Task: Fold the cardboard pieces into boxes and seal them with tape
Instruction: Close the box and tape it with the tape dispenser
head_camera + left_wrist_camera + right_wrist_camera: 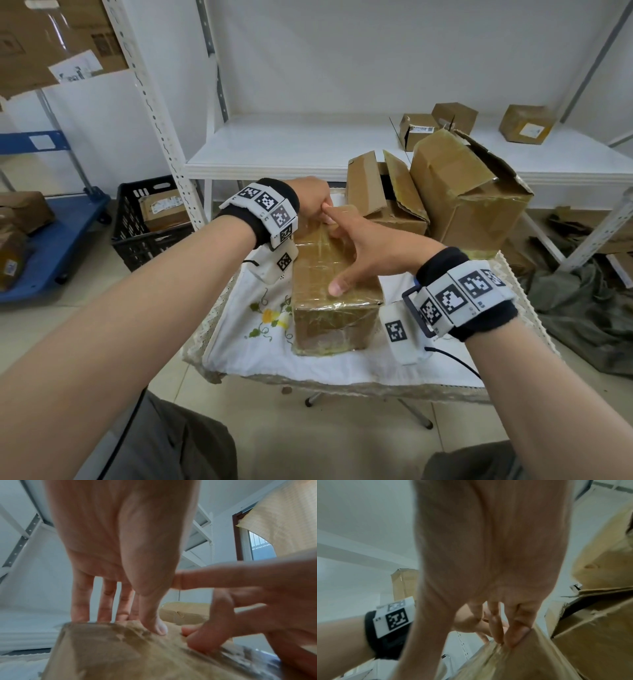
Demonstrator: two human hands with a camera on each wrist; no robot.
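Both hands (363, 250) forward, fingers (80, 601) extended

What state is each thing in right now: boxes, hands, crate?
Taped box: closed, wrapped in clear tape, lying on the white cloth.
Left hand: at the box's far end, thumb pressing its top.
Right hand: fingers spread, resting on the box top.
Large box: behind, top flaps open and torn.
Middle box: flaps open.
Black crate: on the floor, holds a parcel.

Brown box (329, 274); white floral-embroidered tablecloth (267, 329); blue cart (51, 233); black crate (137, 219).
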